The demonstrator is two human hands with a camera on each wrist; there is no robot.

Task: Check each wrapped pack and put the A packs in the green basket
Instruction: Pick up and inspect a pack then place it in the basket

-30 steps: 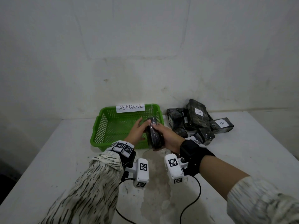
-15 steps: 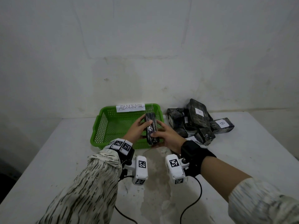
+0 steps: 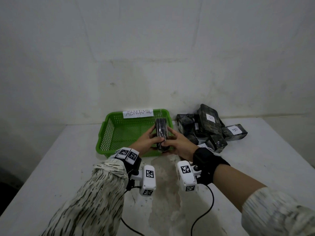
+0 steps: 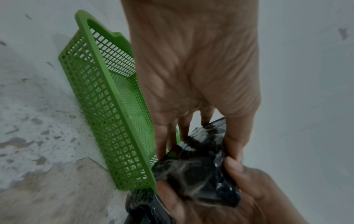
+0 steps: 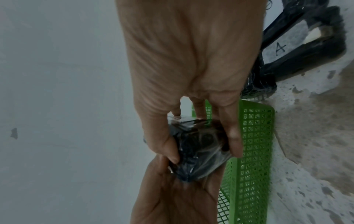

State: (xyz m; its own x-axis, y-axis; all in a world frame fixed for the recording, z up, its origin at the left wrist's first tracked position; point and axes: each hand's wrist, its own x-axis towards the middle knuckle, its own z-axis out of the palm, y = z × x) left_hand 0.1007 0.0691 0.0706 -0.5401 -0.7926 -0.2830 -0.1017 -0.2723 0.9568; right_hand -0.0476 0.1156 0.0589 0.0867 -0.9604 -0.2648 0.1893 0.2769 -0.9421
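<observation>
2 hands, left hand [image 3: 144, 140] and right hand [image 3: 179, 143], gripped 1 black wrapped pack [image 3: 161, 133] on edge above the green basket [image 3: 109, 133], likely seeking its label.

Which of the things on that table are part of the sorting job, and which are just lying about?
Part of the job:
- held pack, gripped by left hand and right hand
- green basket
- ABNORMAL label
- pile of packs

Just lying about:
- table
- cables
- wall
</observation>
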